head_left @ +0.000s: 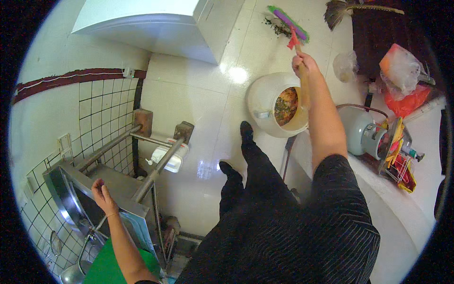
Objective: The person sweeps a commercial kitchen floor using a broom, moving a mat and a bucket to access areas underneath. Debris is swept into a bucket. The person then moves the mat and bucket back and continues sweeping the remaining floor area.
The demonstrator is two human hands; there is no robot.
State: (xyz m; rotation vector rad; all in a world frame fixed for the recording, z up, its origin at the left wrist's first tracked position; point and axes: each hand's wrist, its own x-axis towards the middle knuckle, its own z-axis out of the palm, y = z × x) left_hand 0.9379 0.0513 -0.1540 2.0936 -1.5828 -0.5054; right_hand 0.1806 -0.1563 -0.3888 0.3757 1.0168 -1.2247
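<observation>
My right hand (pixel 305 61) is wrapped round the wooden handle of a broom (pixel 290 23) with purple and green bristles. Red material is tied where the handle meets its head. The bristles rest on the tiled floor, against a small scatter of dark debris (pixel 278 27). Beneath my right forearm stands a large round whitish bucket (pixel 259 105), holding orange and green scraps (pixel 286 106). My left hand (pixel 104 195) is open and empty, held over the metal edge of a sink (pixel 124 202); whether it touches that edge I cannot tell.
A pale gas cylinder (pixel 354 130) lies at the right, near plastic bags (pixel 402 71) and a wire rack (pixel 402 171). Another broom (pixel 336 13) lies at the far right. A white container (pixel 166 158) sits by the sink's pipe legs. A white cabinet (pixel 156 26) juts out at the far left.
</observation>
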